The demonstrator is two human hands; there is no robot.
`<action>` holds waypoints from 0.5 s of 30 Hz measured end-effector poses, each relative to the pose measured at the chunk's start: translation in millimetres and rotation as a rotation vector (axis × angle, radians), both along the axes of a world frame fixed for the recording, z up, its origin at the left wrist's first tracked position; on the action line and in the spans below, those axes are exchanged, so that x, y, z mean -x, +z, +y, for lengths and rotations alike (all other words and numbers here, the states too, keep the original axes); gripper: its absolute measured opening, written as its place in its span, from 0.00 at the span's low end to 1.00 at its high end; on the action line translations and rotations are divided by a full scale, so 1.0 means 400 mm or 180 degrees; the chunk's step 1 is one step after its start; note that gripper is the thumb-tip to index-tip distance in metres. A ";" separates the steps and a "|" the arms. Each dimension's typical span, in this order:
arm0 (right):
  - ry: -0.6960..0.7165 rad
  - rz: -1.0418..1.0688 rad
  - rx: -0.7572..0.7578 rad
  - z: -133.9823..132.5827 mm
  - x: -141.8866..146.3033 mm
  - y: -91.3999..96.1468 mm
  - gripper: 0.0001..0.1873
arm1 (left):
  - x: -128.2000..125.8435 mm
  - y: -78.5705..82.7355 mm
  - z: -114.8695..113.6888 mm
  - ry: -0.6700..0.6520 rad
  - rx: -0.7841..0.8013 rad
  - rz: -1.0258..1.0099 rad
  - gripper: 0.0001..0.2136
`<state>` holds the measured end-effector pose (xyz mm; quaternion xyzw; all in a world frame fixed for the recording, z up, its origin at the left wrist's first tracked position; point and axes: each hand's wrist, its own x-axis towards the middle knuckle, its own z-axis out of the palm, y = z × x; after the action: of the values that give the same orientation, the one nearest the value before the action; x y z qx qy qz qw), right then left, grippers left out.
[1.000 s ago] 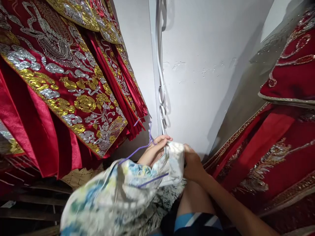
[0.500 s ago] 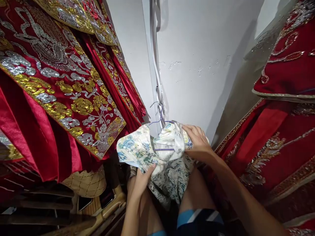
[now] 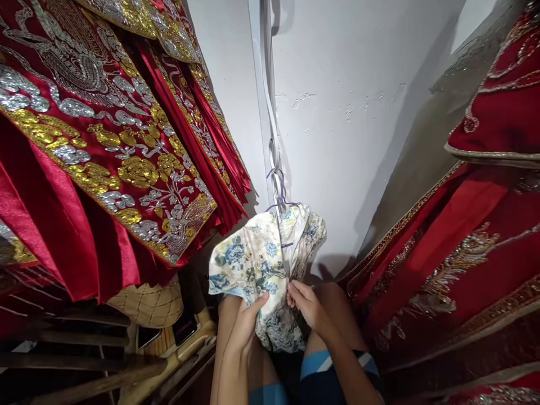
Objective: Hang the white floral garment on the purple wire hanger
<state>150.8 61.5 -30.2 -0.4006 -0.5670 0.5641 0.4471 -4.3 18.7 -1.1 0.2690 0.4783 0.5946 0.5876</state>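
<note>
A cream garment with blue flowers [image 3: 253, 264] hangs on a thin purple wire hanger [image 3: 279, 197], whose hook is caught on white loops [image 3: 274, 163] running down the wall corner. My left hand [image 3: 247, 323] grips the lower front of the garment from below, fingers curled into the cloth. My right hand [image 3: 306, 304] pinches the cloth's right edge just beside it. Both hands sit low, over my knees.
Red robes with gold and silver embroidery [image 3: 105, 146] hang close on the left, and more red embroidered cloth [image 3: 464, 247] fills the right. A white wall [image 3: 350, 112] stands ahead. A woven cushion [image 3: 147, 304] and wooden furniture [image 3: 177, 354] lie at lower left.
The garment now hangs from the wall loops by its hanger. My right hand dropped from the collar to the lower edge, and the left hand stayed low on the cloth.
</note>
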 end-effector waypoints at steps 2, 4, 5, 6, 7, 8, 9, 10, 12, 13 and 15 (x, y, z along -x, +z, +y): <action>0.0120 0.0152 0.0124 -0.007 -0.008 0.019 0.27 | 0.002 -0.006 0.003 0.0225 -0.0090 0.0114 0.27; 0.0098 0.0249 0.0304 -0.019 -0.023 0.040 0.24 | -0.001 -0.017 0.007 0.0936 -0.0197 0.0491 0.24; 0.0071 0.0255 0.0364 -0.025 -0.031 0.050 0.22 | -0.003 -0.024 0.008 0.1485 -0.0297 0.0746 0.23; 0.0052 0.0232 0.0400 -0.031 -0.039 0.058 0.21 | -0.006 -0.032 0.007 0.2060 -0.0438 0.1036 0.22; 0.0050 0.0191 0.0427 -0.035 -0.047 0.065 0.19 | -0.009 -0.040 0.004 0.2566 -0.0622 0.1352 0.21; 0.0062 0.0141 0.0452 -0.039 -0.053 0.069 0.18 | -0.013 -0.049 0.000 0.2897 -0.0823 0.1682 0.21; 0.0100 0.0085 0.0467 -0.042 -0.057 0.073 0.17 | -0.018 -0.057 -0.005 0.3004 -0.1023 0.2008 0.19; 0.0148 0.0032 0.0466 -0.044 -0.059 0.074 0.16 | -0.024 -0.064 -0.010 0.2831 -0.1178 0.2307 0.16; 0.0246 -0.0036 0.0407 -0.045 -0.058 0.076 0.15 | -0.045 -0.073 -0.016 0.1862 -0.1331 0.2690 0.12; 0.0304 -0.0052 0.0353 -0.044 -0.055 0.076 0.15 | -0.059 -0.075 -0.016 0.1284 -0.1327 0.2733 0.11; 0.0431 -0.0073 0.0268 -0.040 -0.050 0.079 0.14 | -0.089 -0.072 -0.011 0.0401 -0.1200 0.2588 0.11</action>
<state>170.9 45.5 1.3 -0.3862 -0.5736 0.6118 0.3841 31.4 14.2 -29.8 0.5534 0.5690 0.5521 0.2554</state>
